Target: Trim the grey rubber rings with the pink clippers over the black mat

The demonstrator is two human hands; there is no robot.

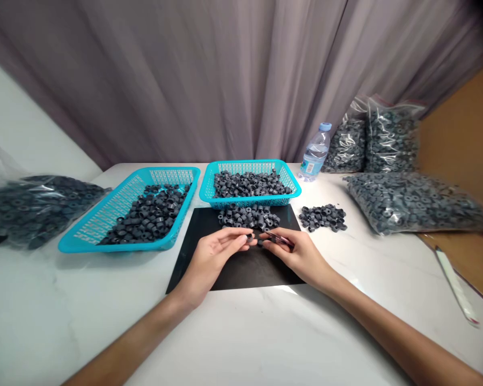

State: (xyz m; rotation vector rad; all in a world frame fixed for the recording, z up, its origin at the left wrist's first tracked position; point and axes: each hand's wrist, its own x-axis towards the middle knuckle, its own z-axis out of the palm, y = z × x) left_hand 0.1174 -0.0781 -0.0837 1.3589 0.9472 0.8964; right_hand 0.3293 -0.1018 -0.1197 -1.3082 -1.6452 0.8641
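Note:
My left hand [221, 249] is closed in a pinch on a small dark grey hollow plastic piece [249, 237], held above a black mat [241, 271]. Facing it from the right, my right hand [293, 249] is closed around a slim, shiny tool [279, 237]; its exact kind is partly hidden by the fingers. Another dark piece [260, 243] shows between the two hands near the right fingertips. Just beyond the hands, a pile of similar grey pieces [249, 217] lies on the mat's far part.
Two blue plastic baskets [74, 242] [249, 201] hold many grey pieces. A loose heap [323, 217] lies right of the mat. Filled clear bags stand and lie at right [418, 203] and left [40, 206]. A water bottle [316, 153] and a white-handled tool [456, 287] are on the right.

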